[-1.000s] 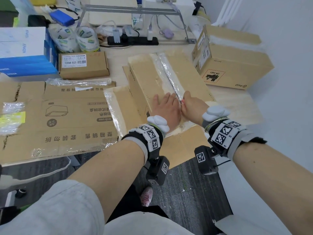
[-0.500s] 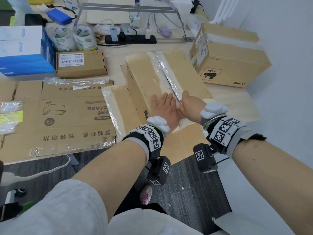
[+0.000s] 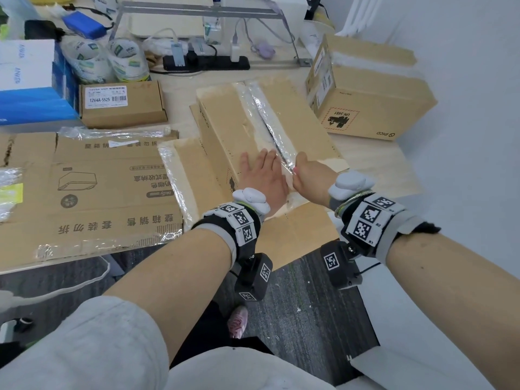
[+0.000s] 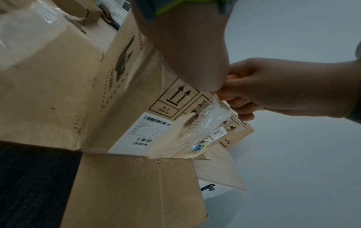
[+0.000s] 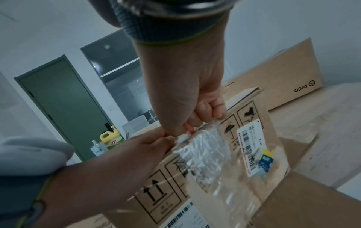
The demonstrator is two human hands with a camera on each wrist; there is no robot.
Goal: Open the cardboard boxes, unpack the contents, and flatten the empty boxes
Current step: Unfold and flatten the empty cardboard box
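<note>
PICO box [image 3: 264,119] held down flat by left hand [image 3: 263,175]; clear tape [image 5: 203,154] pinched by right hand [image 3: 309,175]. Tape prob gets snapped if yanked sideways.

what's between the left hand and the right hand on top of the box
The clear tape strip along the box seam; the left hand lies flat beside it, the right hand pinches its end, in the head view.
</note>
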